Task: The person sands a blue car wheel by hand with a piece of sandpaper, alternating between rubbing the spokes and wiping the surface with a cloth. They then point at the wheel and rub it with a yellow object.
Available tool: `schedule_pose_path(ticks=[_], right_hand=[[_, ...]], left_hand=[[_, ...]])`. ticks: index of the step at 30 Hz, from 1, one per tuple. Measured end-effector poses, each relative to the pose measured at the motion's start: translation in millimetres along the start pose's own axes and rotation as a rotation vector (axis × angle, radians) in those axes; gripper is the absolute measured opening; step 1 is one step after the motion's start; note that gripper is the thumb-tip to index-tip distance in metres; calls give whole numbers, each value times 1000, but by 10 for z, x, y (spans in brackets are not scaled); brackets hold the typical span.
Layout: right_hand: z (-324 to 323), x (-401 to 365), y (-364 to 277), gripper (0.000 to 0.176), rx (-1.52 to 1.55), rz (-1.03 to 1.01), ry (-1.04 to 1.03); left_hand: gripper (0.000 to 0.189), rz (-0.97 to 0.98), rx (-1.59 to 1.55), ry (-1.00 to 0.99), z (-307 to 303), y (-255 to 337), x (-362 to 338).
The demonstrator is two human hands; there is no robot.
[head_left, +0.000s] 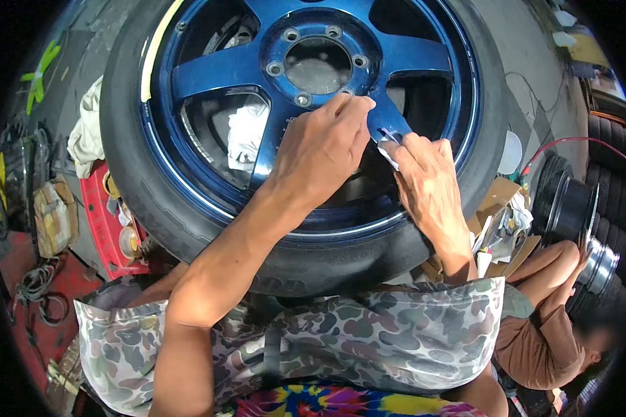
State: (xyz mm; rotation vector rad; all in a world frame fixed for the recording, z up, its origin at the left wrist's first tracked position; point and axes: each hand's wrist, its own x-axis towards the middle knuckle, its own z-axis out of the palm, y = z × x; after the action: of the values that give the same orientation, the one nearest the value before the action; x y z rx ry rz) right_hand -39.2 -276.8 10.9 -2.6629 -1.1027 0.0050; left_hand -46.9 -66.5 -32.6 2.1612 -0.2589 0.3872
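Note:
In front of me lies a blue spoked wheel (222, 69) with a black tire (135, 167) around it. My left hand (327, 146) is closed just below the hub, its fingers curled together near a lug hole; what they pinch, if anything, is hidden. My right hand (428, 177) rests on the lower right spoke. Its fingers are closed on a small white piece of cloth or paper (388, 154), pressed against the spoke's blue surface. A strip of yellow tape (154, 48) runs along the upper left rim. Crumpled white material (247, 135) shows through a gap between spokes.
A red tray (104, 215) with tape rolls stands at the left, below a pale cloth (89, 128). To the right are a cardboard box (501, 201), a red hose (570, 141) and stacked tires (612, 160). Another person (546, 333) sits at the lower right.

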Motion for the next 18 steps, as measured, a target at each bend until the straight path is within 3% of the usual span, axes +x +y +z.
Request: schedule_pose_path(ticks=[18], right_hand=[[-4, -22, -2, 46, 30, -15, 34]], left_hand=[[22, -71, -19, -23, -20, 45, -6]])
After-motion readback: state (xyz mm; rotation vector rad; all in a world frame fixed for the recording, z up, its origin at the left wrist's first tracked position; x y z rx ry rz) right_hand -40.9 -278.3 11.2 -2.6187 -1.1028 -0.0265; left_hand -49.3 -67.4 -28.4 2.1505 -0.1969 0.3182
